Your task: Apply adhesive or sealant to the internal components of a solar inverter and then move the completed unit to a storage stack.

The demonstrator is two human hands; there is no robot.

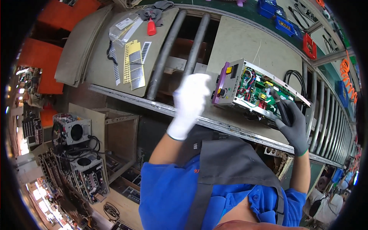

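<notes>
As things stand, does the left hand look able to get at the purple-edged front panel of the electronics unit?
Probably yes: the left hand is just left of the front panel, with nothing visible between them, and the right hand, holding a black tool, is farther right.

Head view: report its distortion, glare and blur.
In the head view, the far edge of the conveyor bows along the rim, and the corners go black; at the head view's lower left, light blows out to white patches; in the head view's middle, the left hand looks washed out and soft, while the purple-fronted unit shows sharper.
</notes>
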